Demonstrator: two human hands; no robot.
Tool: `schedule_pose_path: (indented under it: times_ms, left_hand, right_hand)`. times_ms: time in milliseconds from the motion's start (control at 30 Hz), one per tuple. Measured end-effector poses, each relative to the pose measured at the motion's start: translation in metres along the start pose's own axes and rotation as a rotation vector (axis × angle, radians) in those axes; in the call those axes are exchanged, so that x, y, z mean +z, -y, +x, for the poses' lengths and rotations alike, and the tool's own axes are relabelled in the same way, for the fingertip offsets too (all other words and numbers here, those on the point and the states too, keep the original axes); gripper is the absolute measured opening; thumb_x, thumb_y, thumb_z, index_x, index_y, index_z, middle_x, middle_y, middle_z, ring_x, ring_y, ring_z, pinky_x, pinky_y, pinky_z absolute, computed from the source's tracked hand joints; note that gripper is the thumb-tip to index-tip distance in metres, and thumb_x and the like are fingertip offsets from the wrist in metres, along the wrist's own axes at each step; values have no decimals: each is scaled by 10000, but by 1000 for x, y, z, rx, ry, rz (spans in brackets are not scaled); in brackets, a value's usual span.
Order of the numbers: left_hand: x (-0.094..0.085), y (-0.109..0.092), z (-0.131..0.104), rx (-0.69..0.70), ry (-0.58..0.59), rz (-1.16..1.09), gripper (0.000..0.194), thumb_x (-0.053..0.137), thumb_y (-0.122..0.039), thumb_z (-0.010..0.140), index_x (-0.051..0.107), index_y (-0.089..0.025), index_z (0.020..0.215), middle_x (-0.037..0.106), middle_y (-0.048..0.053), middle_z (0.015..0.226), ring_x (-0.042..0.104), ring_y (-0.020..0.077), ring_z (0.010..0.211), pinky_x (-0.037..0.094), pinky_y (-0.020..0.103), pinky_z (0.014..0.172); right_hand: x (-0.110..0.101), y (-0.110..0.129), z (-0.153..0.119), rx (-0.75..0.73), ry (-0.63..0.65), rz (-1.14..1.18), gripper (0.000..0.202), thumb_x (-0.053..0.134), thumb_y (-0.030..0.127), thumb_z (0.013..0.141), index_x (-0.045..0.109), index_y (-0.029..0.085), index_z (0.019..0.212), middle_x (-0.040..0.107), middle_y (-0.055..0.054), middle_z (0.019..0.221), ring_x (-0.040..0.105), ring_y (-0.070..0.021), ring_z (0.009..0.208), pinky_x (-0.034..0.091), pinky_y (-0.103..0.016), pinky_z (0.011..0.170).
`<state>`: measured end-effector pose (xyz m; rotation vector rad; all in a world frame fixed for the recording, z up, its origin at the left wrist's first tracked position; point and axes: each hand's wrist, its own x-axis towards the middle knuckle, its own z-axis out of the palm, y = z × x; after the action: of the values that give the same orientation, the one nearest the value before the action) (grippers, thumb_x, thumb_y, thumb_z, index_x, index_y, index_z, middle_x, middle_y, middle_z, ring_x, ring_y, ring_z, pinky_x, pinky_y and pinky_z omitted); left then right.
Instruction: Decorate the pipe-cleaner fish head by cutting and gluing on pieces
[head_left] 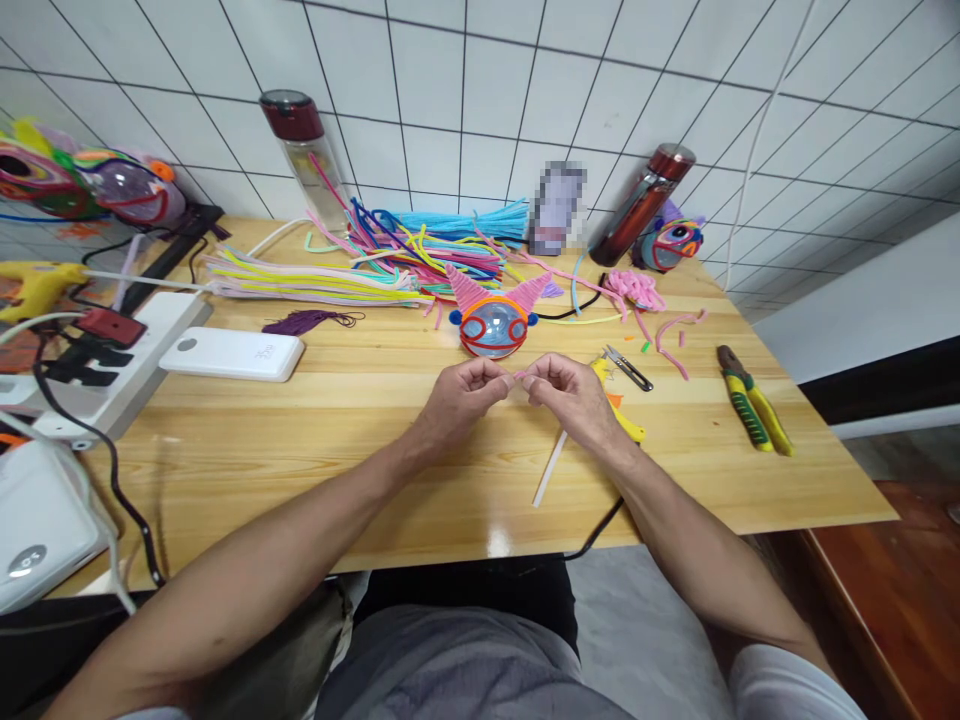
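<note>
My left hand (470,392) and my right hand (562,392) meet above the table, fingertips pinched close together. Between them shows a small bit of pink pipe cleaner (520,374), mostly covered by the fingers. Just beyond stands a clear ball ornament (495,328) with pink pointed ears, an orange band, red loops round the eyes and blue knobs at the sides. Partly under my right hand lies a yellow glue gun (631,426) with a white glue stick (550,470) sticking out. Thread snips (630,368) rest beside it.
Bundled pipe cleaners (315,280) spread along the back, near a clear bottle (319,180) and a red flask (645,205). Pliers (752,402) lie at the right. A white power bank (232,353), purple tassel (304,321) and power strip (135,370) occupy the left. Pink scraps (664,345) lie right of the ornament.
</note>
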<state>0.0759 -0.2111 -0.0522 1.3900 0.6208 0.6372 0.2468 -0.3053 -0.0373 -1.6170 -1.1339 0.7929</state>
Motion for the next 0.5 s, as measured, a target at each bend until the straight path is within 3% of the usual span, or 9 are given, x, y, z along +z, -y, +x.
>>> schedule_pose_path:
  times_ms: [167,500]
  left_hand:
    - [-4,0,0,-9,24,-21,305,689,-490,861,674,-191,800,532,-36,626,434,105,557,326,265,556]
    - [-1,0,1,-50,-22,-22,334,779,-506,784,645,-201,763,488,-56,584,378,89,524,293,256,529]
  right_hand:
    - [-1,1,1,12,3,68,275,772,484,801,698,220,803,645,20,700,537,-136,643,426,-289,633]
    - [-4,4,3,30,-20,160,328,807,538,808,727,229,883,665,15,710,587,-150,636,510,-306,650]
